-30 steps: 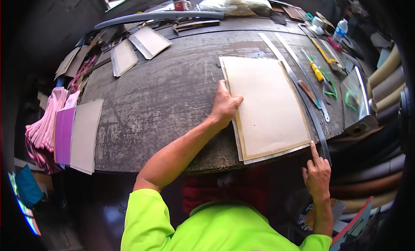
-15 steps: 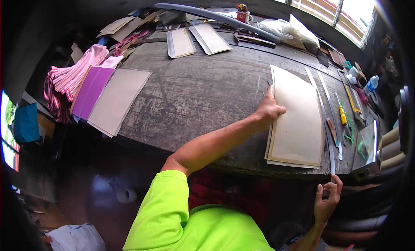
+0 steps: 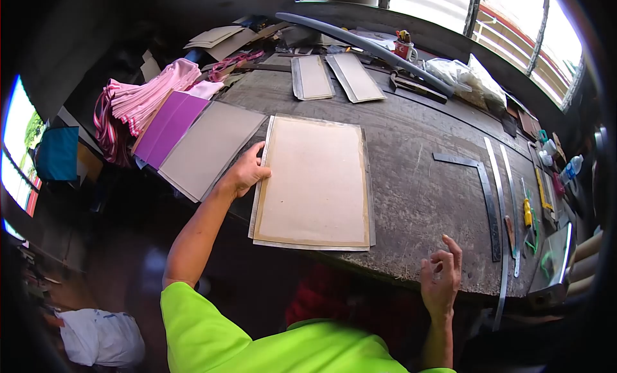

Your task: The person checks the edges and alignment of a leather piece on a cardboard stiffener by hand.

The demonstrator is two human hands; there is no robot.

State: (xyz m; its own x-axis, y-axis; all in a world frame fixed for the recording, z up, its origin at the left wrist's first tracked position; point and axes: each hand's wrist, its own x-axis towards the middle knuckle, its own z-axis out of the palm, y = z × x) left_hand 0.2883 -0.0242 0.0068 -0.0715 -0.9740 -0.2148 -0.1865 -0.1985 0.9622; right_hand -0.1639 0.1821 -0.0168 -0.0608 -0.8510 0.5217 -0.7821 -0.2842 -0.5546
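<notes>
My left hand [image 3: 246,172] grips the left edge of a large beige cardboard panel [image 3: 313,180], thumb on top and fingers hidden at its side. Darker strips border the panel, and a paler layer shows beneath it along the edges. The panel reaches the table's front edge. To its right, my right hand [image 3: 442,273] is raised at the front edge, holding nothing, its index finger stretched and the others loosely bent. Left of the panel lie another grey-beige board [image 3: 212,148] and a purple panel [image 3: 172,127].
A metal square [image 3: 490,206], long steel rulers [image 3: 503,238] and a yellow-handled screwdriver [image 3: 527,212] lie at the right. Pink fabric strips [image 3: 157,90] are heaped at the left. Two narrow boards [image 3: 313,77] lie toward the back, near a mug of tools [image 3: 405,49].
My left hand has brought the cardboard panel leftward across the table, uncovering the metal square. My right hand has moved left, away from the ruler's end. The camera view has turned left.
</notes>
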